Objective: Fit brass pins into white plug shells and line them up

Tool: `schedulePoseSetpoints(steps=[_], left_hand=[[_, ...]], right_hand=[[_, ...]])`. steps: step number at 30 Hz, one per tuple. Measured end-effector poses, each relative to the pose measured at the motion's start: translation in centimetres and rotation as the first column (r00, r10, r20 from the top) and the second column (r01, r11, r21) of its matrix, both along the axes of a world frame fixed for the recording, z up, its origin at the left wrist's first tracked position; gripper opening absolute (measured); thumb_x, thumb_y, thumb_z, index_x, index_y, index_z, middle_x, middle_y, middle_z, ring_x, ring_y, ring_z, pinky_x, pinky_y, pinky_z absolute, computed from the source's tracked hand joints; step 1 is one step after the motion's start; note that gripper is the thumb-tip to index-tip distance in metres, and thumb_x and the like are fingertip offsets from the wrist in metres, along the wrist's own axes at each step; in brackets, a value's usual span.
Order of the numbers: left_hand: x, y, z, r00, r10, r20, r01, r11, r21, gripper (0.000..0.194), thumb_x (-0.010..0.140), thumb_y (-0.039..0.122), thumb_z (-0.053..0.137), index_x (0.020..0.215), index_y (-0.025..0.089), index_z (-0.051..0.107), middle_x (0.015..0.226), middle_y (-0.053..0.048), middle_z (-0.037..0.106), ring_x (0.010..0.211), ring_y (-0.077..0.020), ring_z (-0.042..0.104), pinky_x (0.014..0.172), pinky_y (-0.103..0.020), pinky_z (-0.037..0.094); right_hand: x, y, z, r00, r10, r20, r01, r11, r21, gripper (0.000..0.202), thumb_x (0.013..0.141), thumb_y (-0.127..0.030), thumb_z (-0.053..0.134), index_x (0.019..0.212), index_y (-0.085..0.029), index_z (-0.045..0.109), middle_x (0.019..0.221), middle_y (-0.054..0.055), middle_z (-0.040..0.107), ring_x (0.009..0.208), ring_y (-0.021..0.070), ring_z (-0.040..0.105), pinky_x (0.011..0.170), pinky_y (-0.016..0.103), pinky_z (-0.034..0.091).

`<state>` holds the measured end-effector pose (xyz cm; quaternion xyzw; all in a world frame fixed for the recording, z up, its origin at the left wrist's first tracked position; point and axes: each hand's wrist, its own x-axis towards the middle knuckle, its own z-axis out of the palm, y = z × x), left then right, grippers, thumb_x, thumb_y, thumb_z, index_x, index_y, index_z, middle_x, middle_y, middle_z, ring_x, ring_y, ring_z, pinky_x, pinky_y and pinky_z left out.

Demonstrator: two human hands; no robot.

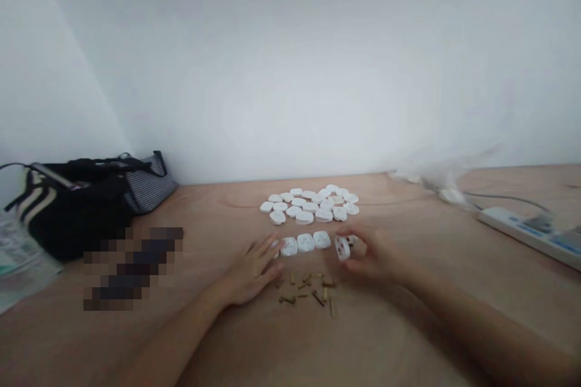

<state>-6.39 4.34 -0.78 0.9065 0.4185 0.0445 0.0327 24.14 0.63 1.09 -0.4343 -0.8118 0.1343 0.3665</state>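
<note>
My right hand point(379, 257) pinches a white plastic socket cover point(342, 248) between thumb and fingers, tipped on its edge at the right end of a short row. Three similar covers, one of them a white cover in the middle point(305, 242), lie side by side to its left. My left hand point(254, 271) rests with fingers outstretched at the row's left end, partly over another white piece there. Between and in front of my hands lie several small brass-coloured metal strips point(318, 297), loosely scattered. Their exact shape is too blurred to make out.
Behind the row lies a cluster of white covers point(304, 216) on the wooden table point(254, 344). A black bag point(86, 211) and a pixelated dark object point(136, 266) are at left. A power strip point(531, 233) and clear plastic point(447, 184) lie at right, before the wall.
</note>
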Motion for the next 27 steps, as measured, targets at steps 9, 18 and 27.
schedulePoseSetpoints(steps=[9,18,27], left_hand=[[0.0,-0.2,-0.2,0.99,0.044,0.134,-0.052,0.997,0.059,0.052,0.093,0.045,0.032,0.14,0.021,0.027,0.146,-0.011,0.028,0.133,-0.027,0.025,0.106,-0.046,0.027],[0.9,-0.6,0.3,0.957,0.011,0.291,-0.044,0.993,0.107,0.046,0.092,0.034,0.036,0.136,0.02,0.034,0.143,-0.009,0.032,0.132,-0.0272,0.027,0.107,-0.045,0.028],[4.2,-3.0,1.4,0.893,-0.118,0.434,0.008,0.969,0.247,0.017,0.083,0.029,0.055,0.094,0.019,0.064,0.093,-0.007,0.059,0.091,-0.0218,0.054,0.082,-0.036,0.043]], right_hand=[[-0.1,-2.2,-0.6,0.987,0.107,-0.12,-0.121,0.986,-0.116,0.055,0.069,-0.023,0.067,0.12,-0.019,0.049,0.109,0.009,0.061,0.094,0.0218,0.059,0.082,0.036,0.048],[-1.1,-3.2,-0.9,0.984,0.138,-0.114,-0.155,0.975,-0.157,0.051,0.069,-0.025,0.068,0.118,-0.021,0.051,0.105,0.007,0.062,0.093,0.0237,0.058,0.081,0.037,0.049],[-1.7,-2.2,-2.5,0.882,0.214,-0.419,-0.32,0.926,-0.201,0.051,0.069,-0.018,0.07,0.117,-0.022,0.051,0.108,0.007,0.062,0.099,0.0221,0.059,0.089,0.04,0.048]])
